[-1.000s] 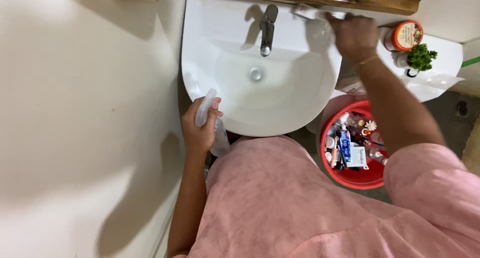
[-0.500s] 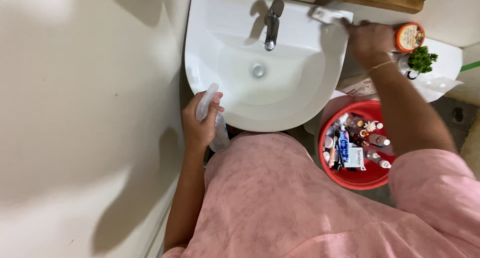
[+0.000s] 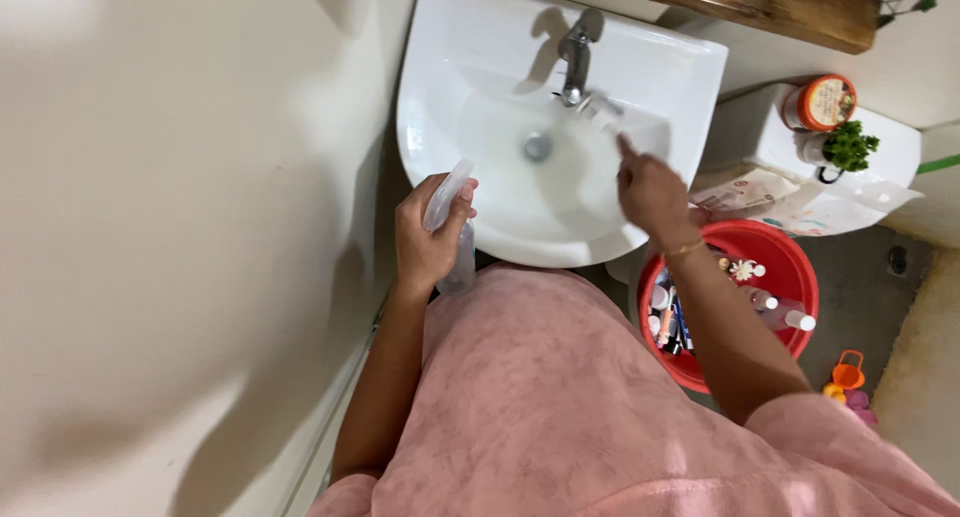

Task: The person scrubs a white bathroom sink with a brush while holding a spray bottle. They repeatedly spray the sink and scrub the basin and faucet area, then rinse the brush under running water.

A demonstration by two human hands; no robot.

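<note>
Since half a second ago the right hand (image 3: 650,192) has come away from the back right corner of the basin and now sits lower, over the bowl, carrying a small pale object (image 3: 603,111) that is blurred with motion; what it is I cannot tell. The left hand has hardly shifted. Going from left to right: a plain cream wall (image 3: 180,227) fills the left side. Next to it the left hand (image 3: 428,239) is wrapped tight around a clear spray bottle (image 3: 447,222), held at the front left rim of the white sink (image 3: 690,87), its nozzle end tilted up toward the basin and its body hanging below the fist, against the pink garment (image 3: 560,397). In the bowl the round drain (image 3: 537,147) lies just below the metal faucet (image 3: 576,52), which stands at the back rim. The right hand is closed on the pale object with its fingers pointing up toward the spout, the object just beside the faucet tip. A thin bracelet (image 3: 684,249) circles that wrist. Farther right a red tub (image 3: 790,267) on the floor holds small bottles and tubes. Above it a white ledge (image 3: 760,127) carries an orange-lidded jar (image 3: 822,102) and a small green plant (image 3: 850,145).
</note>
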